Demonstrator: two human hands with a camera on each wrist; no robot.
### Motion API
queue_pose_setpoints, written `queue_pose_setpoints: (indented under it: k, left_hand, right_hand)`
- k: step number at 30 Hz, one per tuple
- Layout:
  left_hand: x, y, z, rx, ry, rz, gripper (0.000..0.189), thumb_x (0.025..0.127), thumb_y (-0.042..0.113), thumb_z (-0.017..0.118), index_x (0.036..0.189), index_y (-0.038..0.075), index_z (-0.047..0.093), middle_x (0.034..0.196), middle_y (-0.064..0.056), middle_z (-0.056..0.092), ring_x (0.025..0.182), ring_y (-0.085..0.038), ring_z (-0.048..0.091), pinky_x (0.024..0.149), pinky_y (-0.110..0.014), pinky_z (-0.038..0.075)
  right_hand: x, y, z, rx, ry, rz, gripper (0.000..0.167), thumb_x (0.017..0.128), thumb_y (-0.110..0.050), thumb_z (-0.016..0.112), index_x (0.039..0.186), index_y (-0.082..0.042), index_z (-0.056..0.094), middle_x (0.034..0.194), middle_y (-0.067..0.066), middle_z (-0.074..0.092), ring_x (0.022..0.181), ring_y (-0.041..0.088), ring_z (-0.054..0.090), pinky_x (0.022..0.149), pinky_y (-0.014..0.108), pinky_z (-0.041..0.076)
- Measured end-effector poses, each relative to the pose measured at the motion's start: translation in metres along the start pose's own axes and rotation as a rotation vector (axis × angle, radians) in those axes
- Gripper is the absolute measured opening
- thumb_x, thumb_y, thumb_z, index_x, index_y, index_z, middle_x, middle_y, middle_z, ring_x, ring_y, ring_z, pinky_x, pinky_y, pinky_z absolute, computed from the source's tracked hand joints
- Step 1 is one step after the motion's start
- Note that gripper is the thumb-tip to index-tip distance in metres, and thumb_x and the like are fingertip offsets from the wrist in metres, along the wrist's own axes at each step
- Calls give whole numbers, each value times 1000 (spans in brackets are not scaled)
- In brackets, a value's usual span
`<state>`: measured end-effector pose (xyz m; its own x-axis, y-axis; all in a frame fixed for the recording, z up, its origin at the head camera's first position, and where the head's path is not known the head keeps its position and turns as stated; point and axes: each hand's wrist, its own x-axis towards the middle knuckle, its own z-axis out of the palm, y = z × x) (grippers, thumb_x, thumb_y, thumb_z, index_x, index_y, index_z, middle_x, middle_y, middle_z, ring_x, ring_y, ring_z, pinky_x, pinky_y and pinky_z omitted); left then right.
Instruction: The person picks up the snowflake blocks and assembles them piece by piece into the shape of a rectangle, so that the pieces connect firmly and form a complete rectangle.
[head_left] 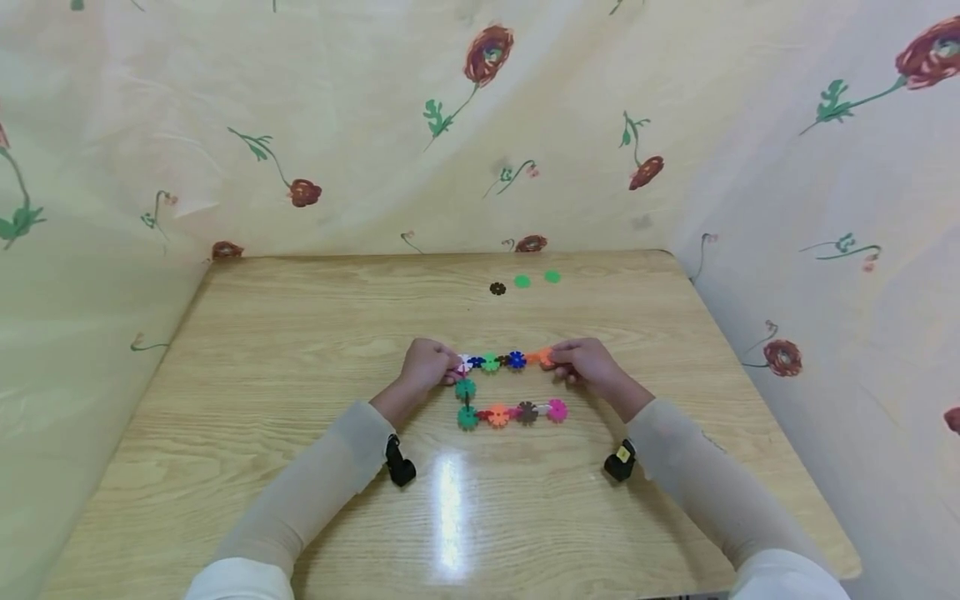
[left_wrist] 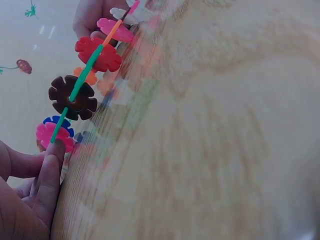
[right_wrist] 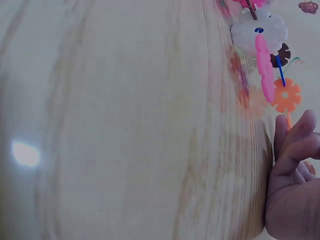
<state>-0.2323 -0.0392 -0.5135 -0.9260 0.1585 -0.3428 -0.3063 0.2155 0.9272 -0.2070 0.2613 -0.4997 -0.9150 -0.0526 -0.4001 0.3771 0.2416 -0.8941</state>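
Observation:
A chain of notched, flower-shaped plastic discs [head_left: 498, 416] lies on the table in a squared C, open to the right. At its upper left corner, my left hand [head_left: 427, 364] pinches the chain beside a white disc [head_left: 466, 363]. My right hand [head_left: 591, 364] holds the orange disc [head_left: 544, 357] that ends the upper row. A pink disc [head_left: 557, 410] ends the lower row. In the left wrist view, a dark brown disc [left_wrist: 82, 104] and a red disc [left_wrist: 106, 58] stand joined by green ones. The right wrist view shows the right hand's fingers close to an orange disc [right_wrist: 286, 95].
Behind the chain lie a loose brown disc [head_left: 498, 288] and two green discs [head_left: 522, 282], near the back edge of the wooden table [head_left: 315, 317]. A flower-printed cloth [head_left: 360, 125] hangs behind the table and along its sides.

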Motion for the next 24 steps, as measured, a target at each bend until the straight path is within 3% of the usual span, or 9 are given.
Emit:
queue_pose_setpoints:
  k: [17,24]
  left_hand:
    - [2,-1,0,-2,-5,0,10,94,1,67,99,-5,73,85,-14,72,60,-15,69,56,-25,58]
    - [3,-1,1,-3,6,-13,10,94,2,67,99,-5,73,86,-15,72,60,-15,69,56,-24,58]
  right_hand:
    - [-3,-1,9,30,56,32,30,102,-10,59,124,10,61,79,0,66,61,6,55,51,17,42]
    - [-2,-2,12,95,26,18,27,101,-7,58,119,12,60,79,0,70,59,5,55,49,16,41]
